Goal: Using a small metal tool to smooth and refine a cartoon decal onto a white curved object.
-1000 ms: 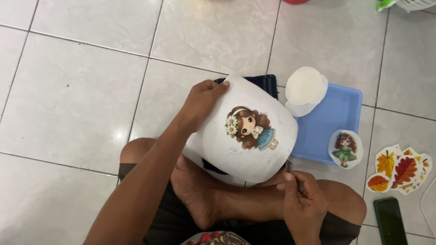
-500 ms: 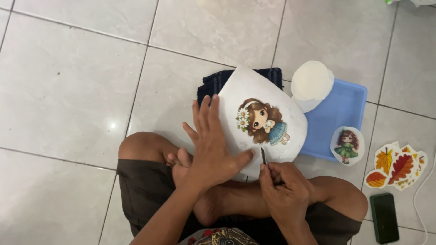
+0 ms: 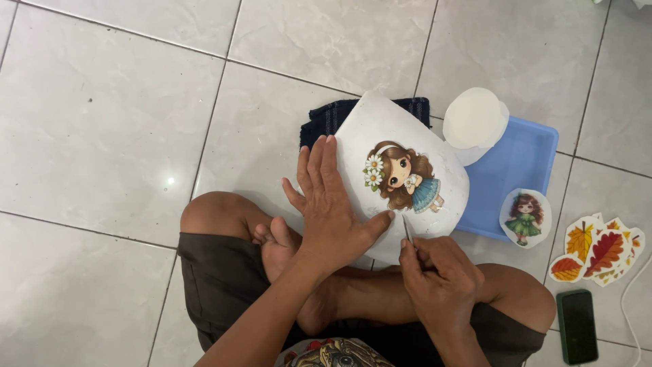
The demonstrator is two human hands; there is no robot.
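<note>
A white rounded pot [image 3: 401,136] lies on its side against my crossed legs, with a picture of a brown-haired girl in a blue dress [image 3: 402,176] stuck on it. My left hand [image 3: 331,204] lies flat on the pot's left side, fingers spread, thumb reaching toward the picture. My right hand [image 3: 438,272] pinches a thin brush [image 3: 407,229] whose tip touches the pot just below the picture.
A dark folded cloth [image 3: 327,114] lies under the pot. A blue tray [image 3: 516,170] at the right holds a white cup [image 3: 475,121]. A girl cutout [image 3: 525,217] and leaf cutouts [image 3: 598,248] lie on the tile floor beside a black phone [image 3: 576,326].
The pot has been laid flatter and turned slightly. My left hand moved from its top edge to lie flat on its left side. My right hand brought the brush up to the pot.
</note>
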